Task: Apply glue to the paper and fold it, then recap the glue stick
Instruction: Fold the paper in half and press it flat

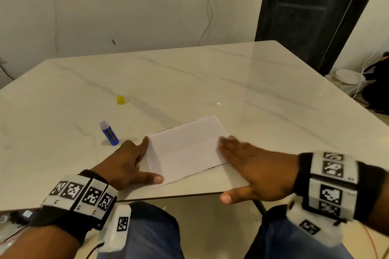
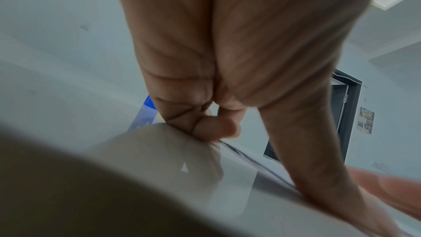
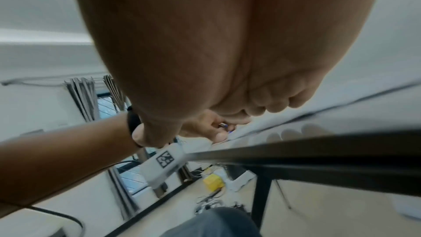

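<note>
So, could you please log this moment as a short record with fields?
paper: folded paper, flat near the table front edge
left hand: left hand holds its left edge, index finger and thumb out
right hand: right hand presses flat on its right end
glue stick: blue glue stick uncapped, upright, left of paper
cap: yellow cap farther back, apart
remaining: recapping

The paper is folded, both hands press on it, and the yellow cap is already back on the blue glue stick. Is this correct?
Not quite. The head view shows the yellow cap standing alone on the table, apart from the open blue glue stick. The paper is folded, with the left hand and right hand pressing it.
</note>
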Motion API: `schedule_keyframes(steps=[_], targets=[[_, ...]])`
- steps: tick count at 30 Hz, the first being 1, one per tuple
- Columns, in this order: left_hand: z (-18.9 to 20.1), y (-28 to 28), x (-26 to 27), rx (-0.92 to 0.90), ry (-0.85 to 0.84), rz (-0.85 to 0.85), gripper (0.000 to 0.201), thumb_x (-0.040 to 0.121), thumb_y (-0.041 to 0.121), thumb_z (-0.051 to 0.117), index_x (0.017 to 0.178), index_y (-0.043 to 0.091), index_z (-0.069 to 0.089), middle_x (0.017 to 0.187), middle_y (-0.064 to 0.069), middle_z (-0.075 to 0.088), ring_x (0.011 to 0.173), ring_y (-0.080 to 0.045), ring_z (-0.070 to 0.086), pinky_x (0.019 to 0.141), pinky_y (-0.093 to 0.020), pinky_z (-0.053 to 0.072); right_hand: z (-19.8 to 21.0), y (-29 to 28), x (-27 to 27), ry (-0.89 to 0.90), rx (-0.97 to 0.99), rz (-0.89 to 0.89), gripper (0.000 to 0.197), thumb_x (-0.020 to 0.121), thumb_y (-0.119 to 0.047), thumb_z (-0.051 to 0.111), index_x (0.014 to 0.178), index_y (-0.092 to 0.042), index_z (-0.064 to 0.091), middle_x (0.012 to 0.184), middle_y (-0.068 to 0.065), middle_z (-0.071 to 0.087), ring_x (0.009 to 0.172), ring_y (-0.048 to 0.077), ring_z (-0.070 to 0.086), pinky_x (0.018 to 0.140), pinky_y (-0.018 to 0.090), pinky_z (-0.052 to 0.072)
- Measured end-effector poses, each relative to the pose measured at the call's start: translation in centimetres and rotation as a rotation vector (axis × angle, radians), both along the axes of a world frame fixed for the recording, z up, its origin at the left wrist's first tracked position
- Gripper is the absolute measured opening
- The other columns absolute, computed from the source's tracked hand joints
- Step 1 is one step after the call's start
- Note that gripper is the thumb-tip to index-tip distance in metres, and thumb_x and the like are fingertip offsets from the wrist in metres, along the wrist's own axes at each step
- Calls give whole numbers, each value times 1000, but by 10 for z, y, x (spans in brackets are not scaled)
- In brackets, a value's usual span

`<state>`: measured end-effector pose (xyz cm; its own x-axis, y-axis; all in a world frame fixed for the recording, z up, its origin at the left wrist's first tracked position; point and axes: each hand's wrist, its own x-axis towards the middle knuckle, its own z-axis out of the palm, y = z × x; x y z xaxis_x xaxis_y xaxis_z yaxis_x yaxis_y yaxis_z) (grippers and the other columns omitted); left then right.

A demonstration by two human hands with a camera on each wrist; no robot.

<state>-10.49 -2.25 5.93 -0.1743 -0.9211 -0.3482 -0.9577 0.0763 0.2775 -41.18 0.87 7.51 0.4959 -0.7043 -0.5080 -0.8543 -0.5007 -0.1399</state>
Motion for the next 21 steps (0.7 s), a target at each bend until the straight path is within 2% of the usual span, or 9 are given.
schedule_keyframes(steps=[4, 8, 11, 15, 18, 21], targets=[[3, 1, 1, -8, 12, -1, 119, 67, 67, 72, 156, 20, 9, 95, 5, 40, 82, -9, 48, 72, -18, 43, -4, 20, 71, -200, 43, 151, 109, 87, -76, 37, 154, -15, -22, 162, 3, -30, 149, 19, -26, 123, 38, -7], [2, -1, 2, -38, -11, -23, 107, 70, 61, 75, 151, 17, 20, 95, 3, 43, 80, -10, 48, 71, -18, 43, -21, 23, 104, -242, 3, 197, 99, 91, -74, 31, 156, -16, -16, 165, 2, -24, 150, 16, -24, 120, 33, -11], [2, -1, 2, -21, 0, -24, 113, 67, 65, 74, 153, 20, 14, 95, 5, 42, 81, -9, 48, 72, -18, 45, -26, 24, 82, -192, -56, 172, 95, 92, -75, 26, 156, -19, -18, 164, -2, -26, 150, 13, -25, 123, 34, -9], [0, -2, 6, -32, 36, -20, 121, 59, 74, 70, 152, 19, 18, 92, 5, 41, 77, -9, 46, 67, -18, 41, -24, 23, 25, -93, -79, 23, 94, 87, -79, 13, 155, -24, -20, 161, -8, -30, 149, 8, -25, 125, 34, -3], [-2, -1, 7, -36, 37, -19, 109, 61, 73, 72, 144, 17, 29, 91, 5, 42, 75, -10, 45, 64, -17, 37, -22, 18, -12, -23, -99, -59, 96, 81, -83, 4, 154, -26, -24, 159, -11, -32, 148, 5, -25, 125, 32, -1], [-3, -2, 5, -37, 32, -10, 101, 62, 71, 73, 138, 18, 32, 90, 6, 41, 75, -9, 45, 63, -18, 36, -15, 15, -21, -30, -77, -81, 90, 87, -78, 9, 154, -28, -22, 160, -13, -29, 148, 3, -23, 124, 28, -6]])
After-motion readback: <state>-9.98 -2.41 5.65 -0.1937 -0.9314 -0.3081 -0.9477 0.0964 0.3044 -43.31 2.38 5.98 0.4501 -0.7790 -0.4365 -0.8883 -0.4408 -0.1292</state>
